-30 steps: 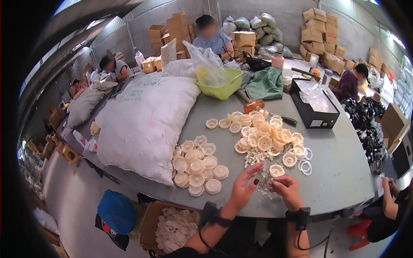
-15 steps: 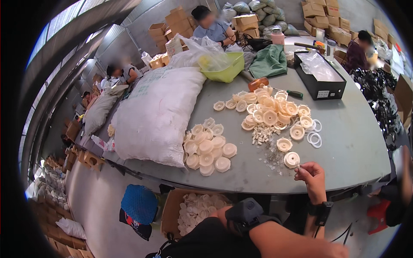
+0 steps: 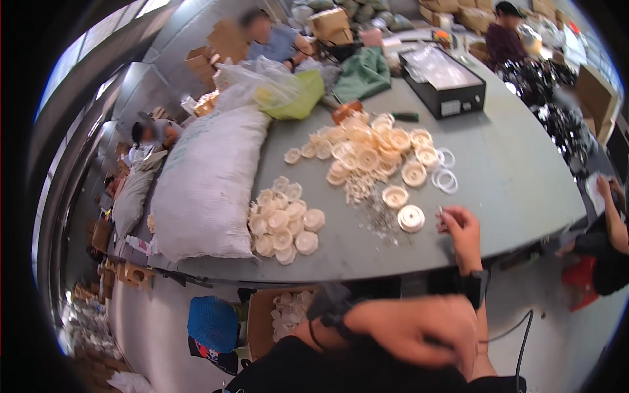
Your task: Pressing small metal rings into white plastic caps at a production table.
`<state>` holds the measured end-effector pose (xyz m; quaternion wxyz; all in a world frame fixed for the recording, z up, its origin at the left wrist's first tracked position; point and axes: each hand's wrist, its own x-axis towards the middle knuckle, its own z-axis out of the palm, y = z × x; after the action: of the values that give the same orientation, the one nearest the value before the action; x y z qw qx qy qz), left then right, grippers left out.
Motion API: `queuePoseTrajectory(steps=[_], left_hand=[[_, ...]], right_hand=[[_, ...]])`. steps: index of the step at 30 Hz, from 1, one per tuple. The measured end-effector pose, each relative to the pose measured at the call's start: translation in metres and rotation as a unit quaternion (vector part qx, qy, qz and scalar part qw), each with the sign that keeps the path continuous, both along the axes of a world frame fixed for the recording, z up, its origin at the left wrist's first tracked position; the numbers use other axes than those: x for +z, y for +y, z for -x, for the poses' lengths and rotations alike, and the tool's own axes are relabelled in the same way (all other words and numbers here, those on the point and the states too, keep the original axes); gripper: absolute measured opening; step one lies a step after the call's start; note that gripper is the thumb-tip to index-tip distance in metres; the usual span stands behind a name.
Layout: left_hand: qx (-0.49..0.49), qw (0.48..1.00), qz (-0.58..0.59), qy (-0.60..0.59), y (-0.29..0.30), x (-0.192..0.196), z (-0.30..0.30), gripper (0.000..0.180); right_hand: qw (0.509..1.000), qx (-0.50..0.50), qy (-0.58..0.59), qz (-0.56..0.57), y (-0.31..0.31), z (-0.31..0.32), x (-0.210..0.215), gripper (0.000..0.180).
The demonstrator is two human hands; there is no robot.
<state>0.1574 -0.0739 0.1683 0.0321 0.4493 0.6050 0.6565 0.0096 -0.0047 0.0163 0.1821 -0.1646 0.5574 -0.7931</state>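
Note:
My right hand (image 3: 461, 234) is over the table's near right part, thumb and fingers pinching a small pale piece (image 3: 440, 209) partly hidden by the fingertips. Left of it lies a round white plastic part (image 3: 411, 219), apart from the fingers. A similar cream part (image 3: 395, 196) sits just beyond. Small pale pegs (image 3: 360, 188) and tiny clear bits (image 3: 383, 219) are scattered beside the heap of cream round parts (image 3: 367, 147). Nearer me, my left hand (image 3: 409, 327) crosses over my right forearm, its fingers curled down by it; whatever they grip is hidden.
White rings (image 3: 445, 180) lie right of the heap, translucent caps (image 3: 285, 226) to its left. A stuffed white sack (image 3: 206, 183) and a black box (image 3: 449, 92) stand on the table (image 3: 524, 190). Below is a carton (image 3: 262, 321) of pale parts. Co-workers sit around.
My right hand has drawn back from the round white part, with the small piece pinched. My left hand has come up across the right forearm. The whole view has shifted.

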Motion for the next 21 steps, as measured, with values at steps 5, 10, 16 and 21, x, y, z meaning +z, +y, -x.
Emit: queuePoseTrajectory(steps=[5,10,16,21], left_hand=[[0.457,0.863,0.195,-0.092,-0.051,-0.07,0.034,0.026],[0.623,0.716,0.316,0.018,-0.083,-0.132,0.061,0.043],[0.611,0.637,0.466,0.06,-0.08,-0.147,0.074,0.051],[0.613,0.703,0.358,0.043,-0.09,-0.146,0.083,0.04]], right_hand=[[0.998,-0.064,0.024,-0.01,0.005,0.012,-0.02,0.016],[0.998,-0.039,0.039,-0.006,0.0,0.007,-0.018,0.016],[0.999,-0.022,0.045,-0.01,0.004,0.005,-0.022,0.016],[0.999,-0.022,0.04,0.013,0.007,0.004,-0.019,0.014]])
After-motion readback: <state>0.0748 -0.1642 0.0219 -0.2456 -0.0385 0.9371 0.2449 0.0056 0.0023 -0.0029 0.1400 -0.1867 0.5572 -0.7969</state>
